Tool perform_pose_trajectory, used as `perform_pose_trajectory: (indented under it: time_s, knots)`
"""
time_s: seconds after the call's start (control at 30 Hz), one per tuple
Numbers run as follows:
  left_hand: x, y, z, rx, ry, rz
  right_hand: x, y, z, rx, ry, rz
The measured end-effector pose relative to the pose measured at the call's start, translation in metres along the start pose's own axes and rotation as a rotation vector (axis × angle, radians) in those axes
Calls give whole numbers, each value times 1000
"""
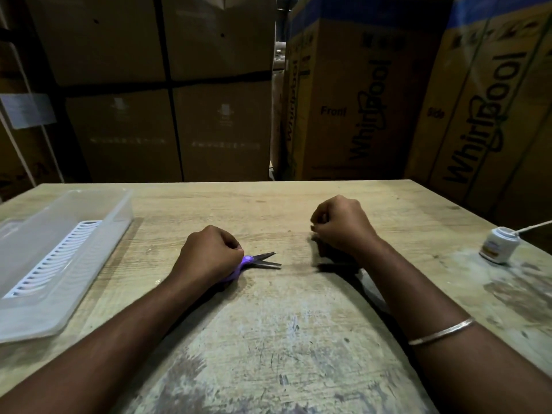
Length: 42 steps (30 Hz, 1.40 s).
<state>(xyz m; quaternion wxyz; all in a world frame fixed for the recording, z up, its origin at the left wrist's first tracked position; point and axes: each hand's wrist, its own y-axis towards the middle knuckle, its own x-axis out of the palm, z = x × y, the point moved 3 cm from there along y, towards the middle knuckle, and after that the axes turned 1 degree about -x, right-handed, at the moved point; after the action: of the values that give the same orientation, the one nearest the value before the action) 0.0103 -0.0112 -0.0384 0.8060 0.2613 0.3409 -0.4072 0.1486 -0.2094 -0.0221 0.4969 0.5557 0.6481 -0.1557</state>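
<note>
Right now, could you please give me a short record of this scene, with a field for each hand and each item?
left hand: grips the scissors by their purple handles
scissors: lying on the table, blades slightly apart, pointing right
right hand: fingers curled, nothing visible in it
tray: clear plastic, on the table's left side
bottle: small, white, near the right edge

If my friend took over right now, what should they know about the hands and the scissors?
Left hand grips the purple handles of the scissors, which rest on the table, blades slightly apart, pointing right.
Right hand: fingers curled; too blurred to tell if it pinches anything.
A clear tray sits far left and a small white bottle far right, both untouched.
Done: scissors gripped. Left: lifting them and cutting; nothing cut shows yet.
</note>
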Motion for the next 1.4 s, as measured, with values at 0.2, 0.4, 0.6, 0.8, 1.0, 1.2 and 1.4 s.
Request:
perform_pose_trajectory:
  time_s: [0.2,0.4,0.6,0.8,1.0,1.2,1.4]
  knots:
    - [2,1,-3,7,7,12,3,6,18,47,23,29]
    - [1,1,-3,0,-14,6,-5,-6,-6,11,7,131]
    - [0,0,-5,-48,-92,14,4,-44,-77,-152,36,-163]
    - [2,4,-8,-99,-118,21,36,-65,-91,-17,228,-394]
    - [8,0,-2,-123,-196,42,43,-65,-92,88,409,-398]
    - [-8,-3,1,-33,-241,144,45,-55,-81,178,574,-296]
    - [-22,3,-8,19,-147,87,41,-43,-70,130,663,-181]
